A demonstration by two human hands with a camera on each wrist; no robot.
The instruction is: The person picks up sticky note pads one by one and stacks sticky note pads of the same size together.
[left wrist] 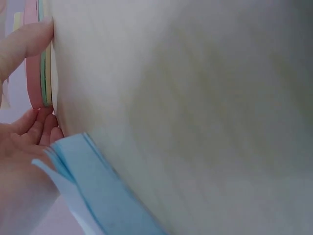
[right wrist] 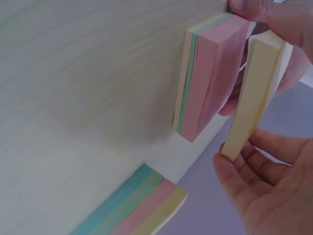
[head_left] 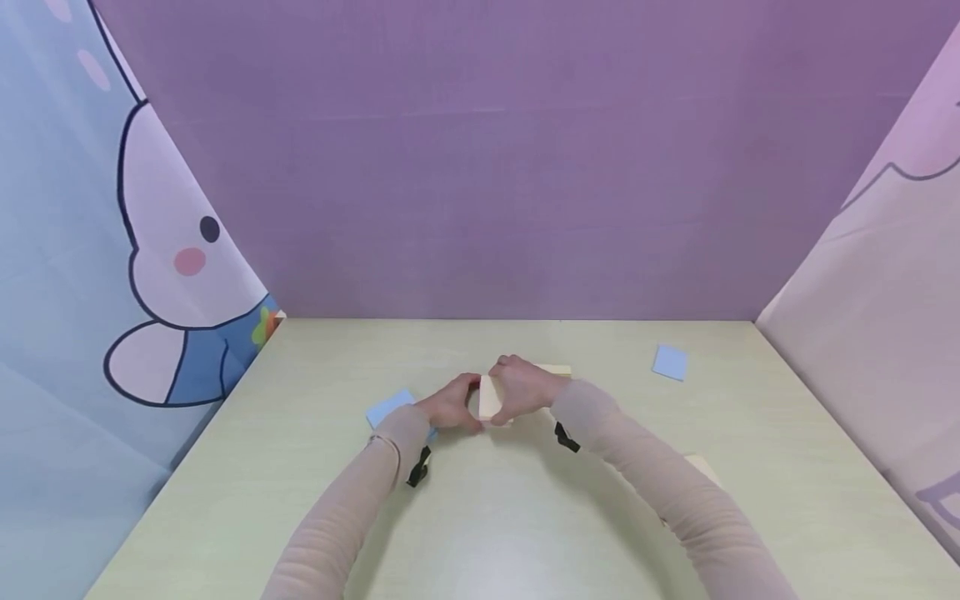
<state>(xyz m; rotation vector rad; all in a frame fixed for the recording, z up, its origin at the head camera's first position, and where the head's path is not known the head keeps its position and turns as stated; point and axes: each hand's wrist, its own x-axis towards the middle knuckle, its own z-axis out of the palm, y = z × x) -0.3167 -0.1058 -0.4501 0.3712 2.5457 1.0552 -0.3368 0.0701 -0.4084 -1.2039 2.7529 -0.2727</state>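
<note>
My right hand (head_left: 525, 387) grips a pale yellow sticky-note pad (right wrist: 257, 93) by opposite edges. It is tilted and held just over a stack of sticky-note pads (right wrist: 210, 81) in pink, green and cream, with a gap between. Around that stack curls my left hand (head_left: 452, 402), its thumb on one edge and its fingers on the opposite one, as the left wrist view shows. Blue sticky notes (left wrist: 107, 191) lie close under my left wrist, with some sheets fanned up. The head view shows the held pad's pale top, which hides most of the stack.
Beyond my right hand lies a multicoloured stack of sticky notes (right wrist: 142, 200) in blue, green, pink and yellow. A blue note pad (head_left: 670, 363) is at the back right. A cream pad (head_left: 702, 468) shows partly behind my right forearm. Purple cloth (head_left: 510, 208) borders the table's far edge.
</note>
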